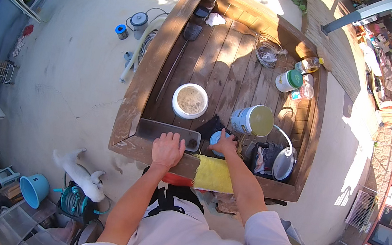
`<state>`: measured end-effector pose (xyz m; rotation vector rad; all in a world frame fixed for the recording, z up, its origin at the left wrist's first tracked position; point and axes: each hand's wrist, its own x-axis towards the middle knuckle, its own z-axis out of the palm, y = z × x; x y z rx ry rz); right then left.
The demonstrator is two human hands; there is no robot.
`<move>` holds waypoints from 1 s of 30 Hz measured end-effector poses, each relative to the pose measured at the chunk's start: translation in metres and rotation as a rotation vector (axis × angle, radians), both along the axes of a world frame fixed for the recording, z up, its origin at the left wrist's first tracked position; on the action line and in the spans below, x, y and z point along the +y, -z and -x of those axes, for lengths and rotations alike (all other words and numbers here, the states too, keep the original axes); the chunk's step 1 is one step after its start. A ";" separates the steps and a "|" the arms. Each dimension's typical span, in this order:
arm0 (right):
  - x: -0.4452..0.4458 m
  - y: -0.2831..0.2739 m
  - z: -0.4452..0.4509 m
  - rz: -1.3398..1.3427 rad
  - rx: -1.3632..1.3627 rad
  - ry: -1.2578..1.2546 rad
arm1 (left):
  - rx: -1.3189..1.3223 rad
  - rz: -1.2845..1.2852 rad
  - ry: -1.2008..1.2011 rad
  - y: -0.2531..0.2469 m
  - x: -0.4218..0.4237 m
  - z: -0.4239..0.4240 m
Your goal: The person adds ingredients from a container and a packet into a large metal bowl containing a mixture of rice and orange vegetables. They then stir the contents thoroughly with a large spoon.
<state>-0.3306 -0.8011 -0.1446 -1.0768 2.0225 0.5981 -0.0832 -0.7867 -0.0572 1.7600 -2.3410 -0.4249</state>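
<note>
My right hand [225, 144] grips the rim of a small round light-blue container [215, 138], thumb and fingers spread across it. Its lower part is hidden under the hand. My left hand [168, 148] rests on the front rail of a wooden planter-like box [140, 86]. Its fingertips reach over the near edge of a long translucent plastic tray [156, 128], and whether they grip it is hidden. Black cloth or netting [211, 125] lies just beyond the blue container. A yellow towel [214, 174] hangs over the rail between my arms.
Inside the box stand a white pot of sandy material [190, 101], a lidded bucket [252, 120], a green-capped jar [289, 80] and an oil bottle [309, 65]. A long-handled shovel [191, 32] lies left. Outside are a white dog [81, 175], hose reel [74, 201] and blue bucket [33, 190].
</note>
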 end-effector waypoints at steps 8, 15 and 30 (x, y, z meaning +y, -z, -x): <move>-0.041 -0.091 -0.032 0.707 -0.183 -0.272 | 0.041 -0.023 -0.043 0.005 0.001 -0.001; -0.113 -0.094 -0.100 0.755 -0.083 -0.627 | 0.082 -0.023 -0.046 0.001 0.000 -0.004; -0.127 -0.087 -0.107 0.619 -0.017 -0.539 | 0.124 -0.047 -0.056 0.002 0.005 -0.005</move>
